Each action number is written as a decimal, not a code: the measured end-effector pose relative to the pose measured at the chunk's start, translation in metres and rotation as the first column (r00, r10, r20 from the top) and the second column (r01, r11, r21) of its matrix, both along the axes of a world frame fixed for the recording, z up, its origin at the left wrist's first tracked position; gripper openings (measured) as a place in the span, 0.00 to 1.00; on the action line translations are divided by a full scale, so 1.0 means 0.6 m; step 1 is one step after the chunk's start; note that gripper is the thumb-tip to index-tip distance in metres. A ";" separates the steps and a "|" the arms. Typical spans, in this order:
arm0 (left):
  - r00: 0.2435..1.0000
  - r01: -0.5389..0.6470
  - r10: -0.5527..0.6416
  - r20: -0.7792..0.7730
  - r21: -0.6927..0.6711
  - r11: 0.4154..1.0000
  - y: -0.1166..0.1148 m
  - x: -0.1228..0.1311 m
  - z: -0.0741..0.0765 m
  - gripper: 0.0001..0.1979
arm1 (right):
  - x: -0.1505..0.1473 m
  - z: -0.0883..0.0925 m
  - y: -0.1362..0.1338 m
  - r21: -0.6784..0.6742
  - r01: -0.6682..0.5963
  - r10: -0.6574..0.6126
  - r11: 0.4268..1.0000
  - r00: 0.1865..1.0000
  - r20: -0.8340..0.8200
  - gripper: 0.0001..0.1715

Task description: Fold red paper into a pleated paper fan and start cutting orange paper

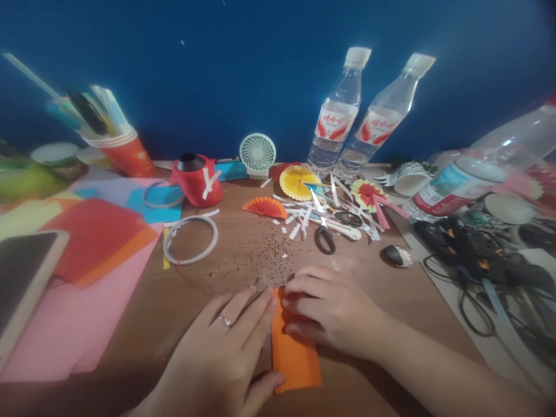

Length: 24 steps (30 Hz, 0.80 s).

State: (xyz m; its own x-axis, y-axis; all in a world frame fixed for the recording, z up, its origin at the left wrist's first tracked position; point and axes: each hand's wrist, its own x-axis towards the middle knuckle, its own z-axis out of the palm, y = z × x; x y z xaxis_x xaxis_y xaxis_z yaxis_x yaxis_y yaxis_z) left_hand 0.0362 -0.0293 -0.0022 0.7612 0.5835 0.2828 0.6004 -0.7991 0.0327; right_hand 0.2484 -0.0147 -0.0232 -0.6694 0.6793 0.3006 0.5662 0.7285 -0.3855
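Note:
A folded strip of orange paper [297, 362] lies lengthwise on the brown table in front of me. My left hand [230, 341], with a ring on one finger, rests along its left side. The index fingertip is at the paper's upper left edge and the thumb at its lower left edge. My right hand [328, 307] lies over the upper part of the paper from the right, with fingers bent and their tips pressed on it. Between the two hands the paper stays nearly flat. The right hand hides part of its right edge.
Black-handled scissors [325, 238], paper scraps, an orange paper fan [264, 207] and a yellow one [299, 182] lie beyond. Two bottles [334, 121] stand behind. Coloured sheets [104, 237] and a phone [26, 284] are left; a mouse [397, 255] and cables [478, 249] right.

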 end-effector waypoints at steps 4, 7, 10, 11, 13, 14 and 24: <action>1.000 0.002 -0.002 0.020 -0.028 1.000 -0.003 -0.002 -0.009 0.25 | 0.001 0.000 0.000 -0.005 0.000 0.000 1.000 1.000 0.000 0.11; 0.999 0.016 -0.015 0.046 -0.024 1.000 -0.005 -0.002 -0.014 0.25 | 0.001 -0.001 -0.001 -0.012 0.006 -0.006 1.000 1.000 -0.003 0.12; 0.999 0.049 -0.048 0.022 -0.014 0.999 -0.005 -0.003 -0.014 0.22 | 0.000 -0.001 -0.001 -0.013 0.009 -0.009 1.000 1.000 0.001 0.12; 0.998 0.057 -0.057 0.012 -0.009 0.998 -0.005 -0.003 -0.014 0.21 | 0.000 0.000 0.000 -0.014 0.007 -0.007 1.000 1.000 0.001 0.13; 0.998 0.058 -0.058 0.003 -0.004 0.998 -0.006 -0.004 -0.017 0.21 | 0.000 0.001 0.000 -0.022 0.001 -0.001 1.000 1.000 0.000 0.13; 0.999 0.053 -0.053 0.011 -0.002 0.999 -0.007 -0.005 -0.020 0.21 | 0.000 0.001 0.000 -0.027 -0.001 0.001 1.000 1.000 0.001 0.13; 0.995 -0.002 0.013 0.102 -0.113 0.994 -0.010 -0.005 -0.022 0.19 | 0.002 0.003 -0.001 -0.050 0.007 -0.006 0.999 1.000 0.028 0.14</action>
